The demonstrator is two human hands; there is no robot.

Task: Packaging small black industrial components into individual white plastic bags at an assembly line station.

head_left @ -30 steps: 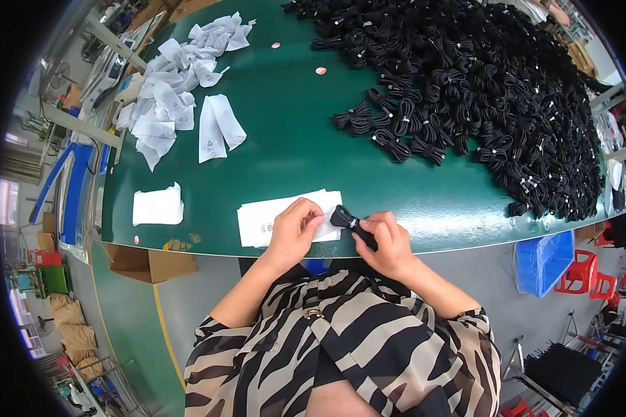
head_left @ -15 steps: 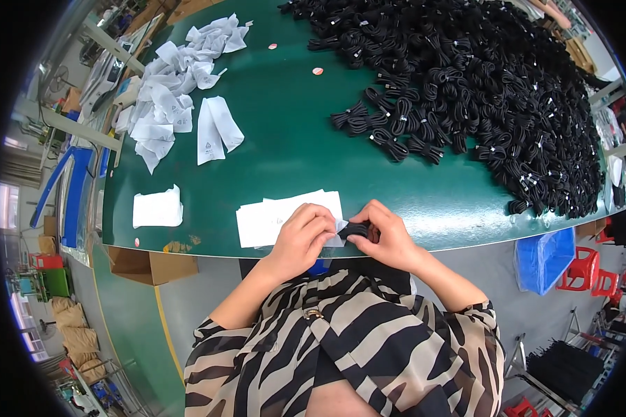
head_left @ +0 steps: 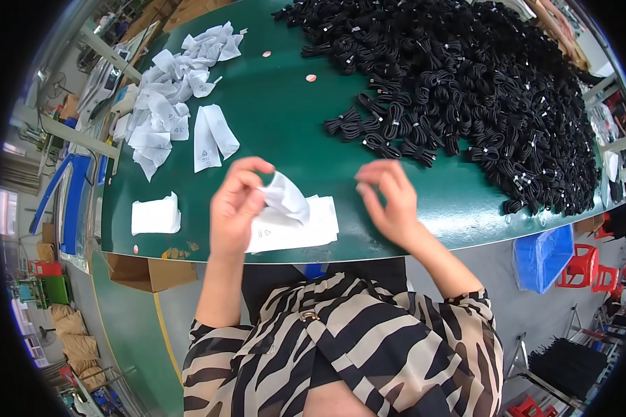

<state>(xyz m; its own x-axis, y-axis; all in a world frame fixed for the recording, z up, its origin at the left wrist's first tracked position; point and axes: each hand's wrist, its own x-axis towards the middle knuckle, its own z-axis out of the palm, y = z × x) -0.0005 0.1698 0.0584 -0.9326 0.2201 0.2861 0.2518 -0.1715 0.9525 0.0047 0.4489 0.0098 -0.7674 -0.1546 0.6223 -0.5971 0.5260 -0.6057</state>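
Observation:
My left hand (head_left: 234, 212) pinches the edge of a thin white pouch (head_left: 287, 199), lifted over a stack of flat white pouches (head_left: 295, 235) at the table's near edge. Whether the black cable bundle is inside that pouch I cannot make out. Above the green table, my right hand (head_left: 393, 207) is apart from the pouch, fingers spread and slightly blurred, holding nothing. Beyond it spreads a large heap of coiled black cables (head_left: 459, 90). Two white pouches (head_left: 215, 139) lie side by side farther from my left hand.
A loose pile of crumpled white pouches (head_left: 161, 104) covers the far left of the green table (head_left: 278, 118). Nearer stands a small white stack (head_left: 156, 216). Below the table are an open cardboard box (head_left: 149, 272), a blue bin (head_left: 544, 258) and red stools (head_left: 579, 267).
Both hands have parted. My left hand has moved left and up with the pouch; my right has let go and risen. The black cable bundle between the fingers is out of sight.

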